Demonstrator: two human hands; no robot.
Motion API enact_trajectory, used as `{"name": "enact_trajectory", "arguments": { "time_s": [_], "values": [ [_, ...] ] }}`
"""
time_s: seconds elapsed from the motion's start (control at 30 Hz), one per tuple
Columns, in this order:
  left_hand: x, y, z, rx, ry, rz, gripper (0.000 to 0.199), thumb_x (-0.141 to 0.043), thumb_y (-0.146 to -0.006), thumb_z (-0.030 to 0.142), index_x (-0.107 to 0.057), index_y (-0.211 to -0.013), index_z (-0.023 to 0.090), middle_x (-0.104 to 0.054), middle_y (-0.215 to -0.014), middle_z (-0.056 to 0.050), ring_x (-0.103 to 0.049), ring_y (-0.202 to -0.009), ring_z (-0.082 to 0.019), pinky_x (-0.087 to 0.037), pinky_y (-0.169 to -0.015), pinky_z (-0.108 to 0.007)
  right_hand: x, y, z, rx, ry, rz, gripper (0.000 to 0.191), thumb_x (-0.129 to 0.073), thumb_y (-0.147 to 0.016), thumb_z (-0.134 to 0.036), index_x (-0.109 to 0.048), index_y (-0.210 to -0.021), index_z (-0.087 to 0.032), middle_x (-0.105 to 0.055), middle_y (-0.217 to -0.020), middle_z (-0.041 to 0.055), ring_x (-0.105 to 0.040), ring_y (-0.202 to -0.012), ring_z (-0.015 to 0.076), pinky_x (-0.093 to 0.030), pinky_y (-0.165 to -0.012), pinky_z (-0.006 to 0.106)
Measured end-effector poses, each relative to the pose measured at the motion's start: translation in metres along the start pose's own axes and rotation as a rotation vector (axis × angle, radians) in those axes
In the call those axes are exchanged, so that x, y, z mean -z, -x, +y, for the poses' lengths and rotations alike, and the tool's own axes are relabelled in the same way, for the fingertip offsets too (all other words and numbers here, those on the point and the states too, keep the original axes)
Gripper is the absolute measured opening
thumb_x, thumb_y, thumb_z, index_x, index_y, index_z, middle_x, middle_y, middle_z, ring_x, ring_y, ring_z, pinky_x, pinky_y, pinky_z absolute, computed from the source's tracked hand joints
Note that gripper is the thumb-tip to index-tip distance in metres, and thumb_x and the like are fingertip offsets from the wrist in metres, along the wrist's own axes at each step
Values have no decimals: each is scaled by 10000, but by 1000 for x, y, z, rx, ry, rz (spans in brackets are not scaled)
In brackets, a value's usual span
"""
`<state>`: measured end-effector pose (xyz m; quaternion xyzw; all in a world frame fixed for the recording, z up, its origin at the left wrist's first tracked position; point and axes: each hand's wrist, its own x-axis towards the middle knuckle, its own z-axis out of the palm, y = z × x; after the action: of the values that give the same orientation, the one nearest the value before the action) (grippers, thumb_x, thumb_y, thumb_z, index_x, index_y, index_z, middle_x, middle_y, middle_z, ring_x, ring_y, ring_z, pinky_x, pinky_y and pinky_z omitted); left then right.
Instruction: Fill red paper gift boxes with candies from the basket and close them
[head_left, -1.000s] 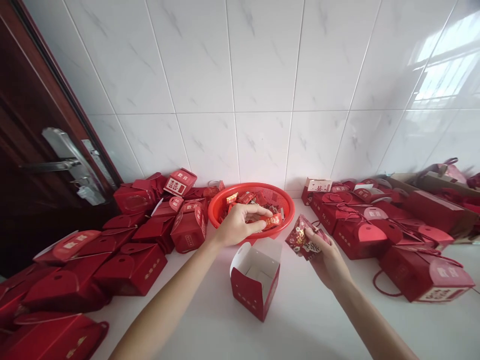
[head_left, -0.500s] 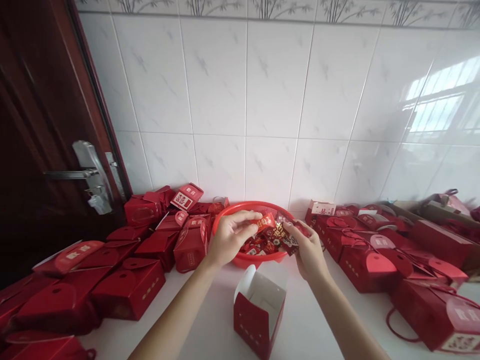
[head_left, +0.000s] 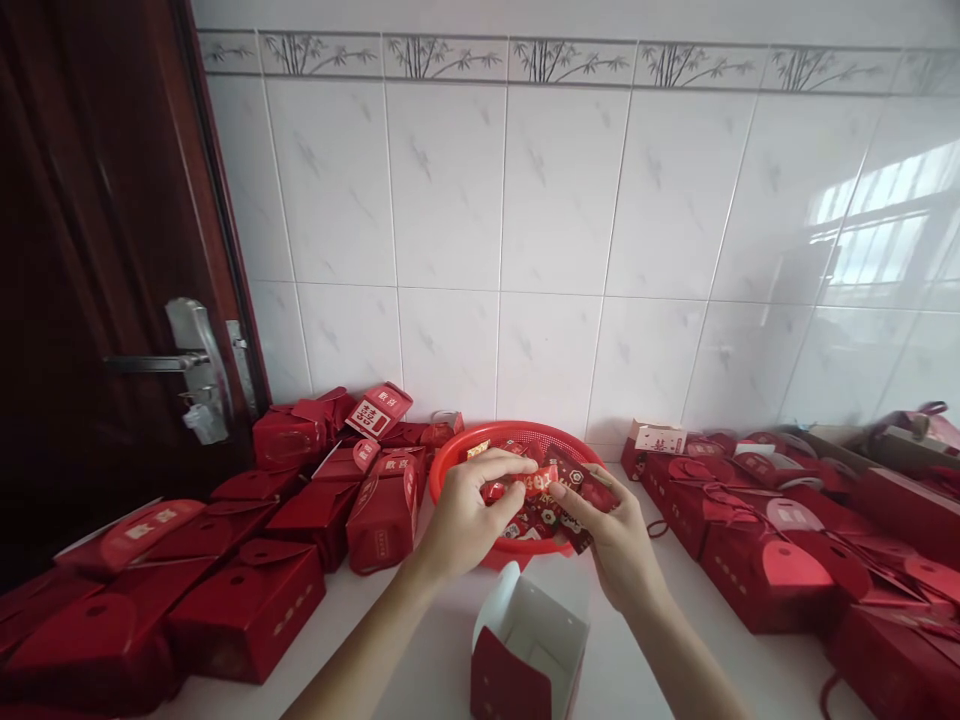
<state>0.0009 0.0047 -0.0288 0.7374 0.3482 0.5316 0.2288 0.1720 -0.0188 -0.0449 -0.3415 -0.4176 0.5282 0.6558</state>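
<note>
Over a red plastic basket (head_left: 444, 462) of wrapped candies, my left hand (head_left: 471, 512) pinches a small bright red wrapped candy (head_left: 537, 482). My right hand (head_left: 621, 535) is closed on dark red candy packets (head_left: 571, 515) with printed patterns; how many is unclear. Its thumb tip meets the right end of the red candy, so the two hands are almost together. Below them, nearer to me, an open red gift box (head_left: 514, 672) stands upright with its flaps raised. The white inside shows, and its lower front is cut off by the picture edge.
Closed red gift boxes (head_left: 247, 605) crowd the left of the white table (head_left: 397, 640). More red boxes (head_left: 757, 570) are packed along the right. A tiled wall (head_left: 555, 230) rises behind the basket, and a dark wooden door (head_left: 112, 230) is at the left.
My left hand has brought the red candy rightwards and down to my right hand's fingers. The view has tilted up slightly, so the table sits lower in the picture.
</note>
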Motion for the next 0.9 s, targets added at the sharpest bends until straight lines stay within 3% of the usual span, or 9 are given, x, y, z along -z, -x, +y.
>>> {"name": "enact_trajectory", "arguments": {
  "time_s": [0.23, 0.47, 0.73, 0.9],
  "values": [
    [-1, 3, 4, 75, 77, 4, 331, -690, -858, 336, -747, -1160, 213, -763, -1174, -82, -739, -995, -230, -631, -851, -334, -3, 2, -4, 56, 70, 85, 530, -938, -571, -433, -668, -950, -181, -720, -766, 30, -609, -561, 147, -506, -475, 261],
    [-5, 4, 6, 146, 48, 12, 347, -765, -810, 441, -777, -1076, 219, -766, -1171, -82, -698, -1141, -274, -578, -988, -387, -10, 10, -9, 204, 172, 54, 350, -868, -682, -433, -652, -823, -196, -680, -684, -6, -572, -514, 113, -427, -401, 202],
    [-8, 2, 12, 206, 267, 64, 270, -842, -742, 390, -815, -944, 213, -802, -985, -57, -749, -966, -250, -622, -887, -357, -9, 12, -11, 226, 201, 67, 304, -843, -718, -418, -655, -847, -217, -696, -740, -4, -610, -575, 129, -514, -474, 227],
    [-9, 1, 13, 246, 370, 92, 341, -889, -691, 367, -815, -988, 216, -804, -1010, -58, -757, -946, -246, -640, -838, -348, -9, 13, -13, 251, 225, 65, 295, -830, -736, -405, -640, -869, -224, -675, -736, -19, -609, -597, 128, -527, -491, 228]
  ]
}}
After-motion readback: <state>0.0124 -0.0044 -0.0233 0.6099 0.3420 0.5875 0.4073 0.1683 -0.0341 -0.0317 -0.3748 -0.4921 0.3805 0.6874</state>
